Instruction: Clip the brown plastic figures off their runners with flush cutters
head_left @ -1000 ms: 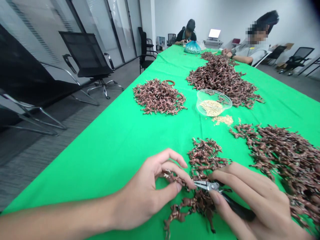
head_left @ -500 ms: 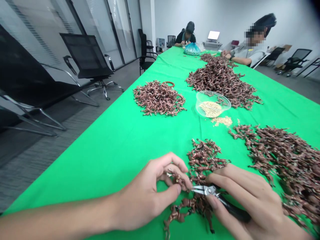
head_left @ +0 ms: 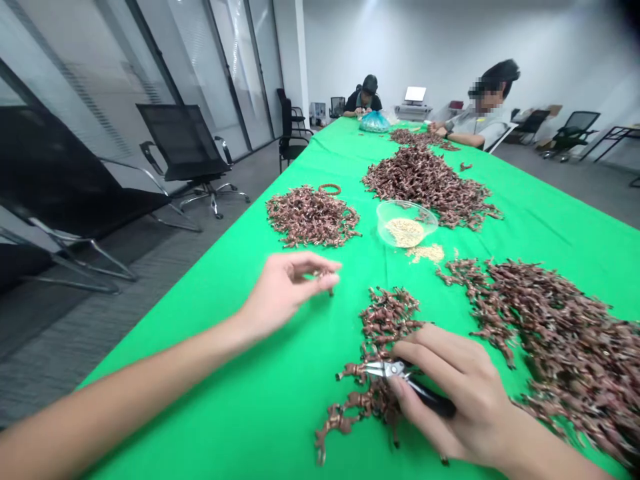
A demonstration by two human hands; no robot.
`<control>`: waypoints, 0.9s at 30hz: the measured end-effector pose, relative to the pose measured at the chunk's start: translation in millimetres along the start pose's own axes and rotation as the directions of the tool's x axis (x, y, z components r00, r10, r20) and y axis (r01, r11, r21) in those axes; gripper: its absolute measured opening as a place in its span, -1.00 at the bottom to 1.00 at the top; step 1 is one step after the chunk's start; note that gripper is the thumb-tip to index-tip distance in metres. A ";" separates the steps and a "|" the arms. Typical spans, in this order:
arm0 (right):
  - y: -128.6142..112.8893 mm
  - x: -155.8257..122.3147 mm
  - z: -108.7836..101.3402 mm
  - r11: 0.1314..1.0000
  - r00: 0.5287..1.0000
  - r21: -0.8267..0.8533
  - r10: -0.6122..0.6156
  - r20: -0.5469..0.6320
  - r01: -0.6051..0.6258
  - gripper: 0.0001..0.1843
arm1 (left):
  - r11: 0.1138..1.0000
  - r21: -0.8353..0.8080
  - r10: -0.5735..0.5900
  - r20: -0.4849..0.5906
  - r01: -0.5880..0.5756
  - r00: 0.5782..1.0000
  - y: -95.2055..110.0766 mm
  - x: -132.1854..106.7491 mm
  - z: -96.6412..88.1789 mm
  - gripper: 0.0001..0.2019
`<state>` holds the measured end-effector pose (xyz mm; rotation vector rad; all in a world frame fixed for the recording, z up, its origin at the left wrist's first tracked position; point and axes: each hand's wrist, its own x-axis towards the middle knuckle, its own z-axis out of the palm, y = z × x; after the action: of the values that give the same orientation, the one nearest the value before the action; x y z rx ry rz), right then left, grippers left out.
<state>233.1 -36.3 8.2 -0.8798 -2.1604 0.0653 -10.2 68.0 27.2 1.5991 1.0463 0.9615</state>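
Note:
My left hand point(head_left: 280, 293) is raised over the green cloth, with thumb and fingers pinching a small brown animal figurine point(head_left: 330, 291), mostly hidden by the fingers. Black-handled pliers point(head_left: 391, 369) lie in my right hand point(head_left: 463, 393), jaws pointing left. The jaw tips are over a brown figurine point(head_left: 351, 370) in the nearby loose group point(head_left: 387, 317); I cannot tell whether they touch it. Beyond my left hand is a heap of similar figurines point(head_left: 313, 217).
A clear plastic bowl point(head_left: 433, 230) holds small gold-coloured bits, with more bits point(head_left: 425, 253) spilled beside it. Larger figurine heaps lie behind point(head_left: 425, 180) and at right point(head_left: 565, 333). A brown ring point(head_left: 330, 189), blue bag point(head_left: 374, 122) and two people point(head_left: 364, 102) are farther off.
My left hand has moved away from the pliers, forward and left toward the left heap, carrying the figurine. My right hand keeps the pliers over the near group. The camera view has tilted up.

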 end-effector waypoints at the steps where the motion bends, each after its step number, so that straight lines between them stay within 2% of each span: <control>1: 0.8 -0.7 0.2 1.000 1.000 0.004 0.001 -0.001 -0.001 -0.81 | 0.998 0.047 0.046 -0.017 -0.045 0.999 0.5 14.9 -6.7 -0.77; 4: 2.1 -1.0 0.1 1.000 1.000 0.023 0.004 0.006 -0.004 -0.80 | 0.949 0.250 0.214 -0.067 -0.191 0.975 1.9 63.6 -25.2 -0.70; 6: 2.8 -0.8 -0.6 0.999 1.000 0.031 0.008 0.018 -0.008 -0.80 | 0.864 0.447 0.324 -0.142 -0.231 0.936 2.1 94.6 -36.2 -0.62; 8: 3.8 -0.9 -1.7 0.999 1.000 0.033 0.008 0.019 -0.008 -0.79 | 0.836 0.497 0.374 -0.204 -0.234 0.905 1.5 119.0 -46.5 -0.44; 9: 4.4 -1.1 -2.3 0.999 1.000 0.034 0.007 0.014 -0.008 -0.79 | 0.816 0.531 0.404 -0.242 -0.227 0.882 1.0 127.5 -51.2 -0.42; 12: 6.0 -1.5 -3.5 0.999 1.000 0.038 0.004 0.001 -0.004 -0.78 | 0.805 0.556 0.432 -0.311 -0.206 0.847 -0.9 135.5 -60.2 -0.54; 16: 6.2 -1.4 -3.5 0.999 1.000 0.042 0.001 -0.030 0.000 -0.76 | 0.799 0.555 0.443 -0.285 -0.230 0.850 -1.8 108.6 -50.3 -0.77; 19: 5.7 -1.7 -4.8 0.999 0.993 0.040 0.036 -0.117 -0.032 -0.74 | 0.777 0.543 0.444 -0.117 -0.317 0.888 -0.8 71.5 -28.0 -0.82; 20: 5.7 -1.9 -5.8 0.998 0.987 0.042 0.060 -0.147 -0.054 -0.74 | 0.758 0.552 0.429 -0.022 -0.347 0.903 -0.4 58.3 -19.5 -0.83; 22: 6.5 -2.4 -8.3 0.994 0.978 0.051 0.107 -0.181 -0.100 -0.75 | 0.698 0.584 0.417 0.138 -0.414 0.898 0.1 33.3 -3.6 -0.89; 24: 8.0 -2.9 -10.7 0.990 0.974 0.053 0.135 -0.183 -0.128 -0.77 | 0.661 0.557 0.367 0.345 -0.503 0.864 0.2 12.3 9.4 -0.82; 25: 8.8 -3.2 -11.5 0.989 0.973 0.052 0.144 -0.181 -0.137 -0.78 | 0.664 0.512 0.327 0.455 -0.544 0.828 0.2 3.7 14.5 -0.81; 27: 10.3 -3.5 -11.7 0.988 0.974 0.050 0.150 -0.172 -0.143 -0.79 | 0.695 0.421 0.282 0.586 -0.583 0.759 -0.3 -9.5 21.7 -0.86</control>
<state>248.6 -33.3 10.8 -0.9848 -1.9230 0.0978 6.9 52.8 21.0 2.5510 0.6100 0.4778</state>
